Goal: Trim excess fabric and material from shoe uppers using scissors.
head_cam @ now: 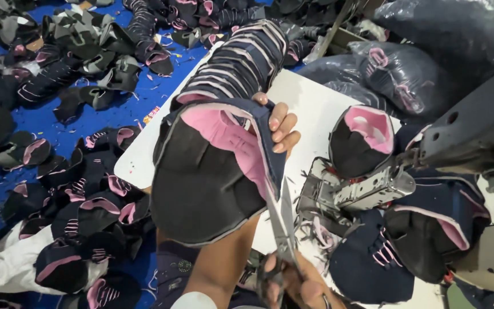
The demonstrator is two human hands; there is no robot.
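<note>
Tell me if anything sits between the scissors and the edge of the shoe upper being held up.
Nothing visible does. The right hand holds the scissors, whose blades reach straight up to the navy and pink edge of the shoe upper. The left hand grips that edge higher up, its fingers above the blade tips, clear of them.

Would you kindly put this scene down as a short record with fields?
Setting: white table beside a sewing machine, blue floor
Left hand: grips the edge of a dark shoe upper with pink lining
Right hand: holds scissors, blades at the upper's edge
Stack: matching uppers behind the held one
Floor: many loose uppers
Right side: bagged uppers
</note>
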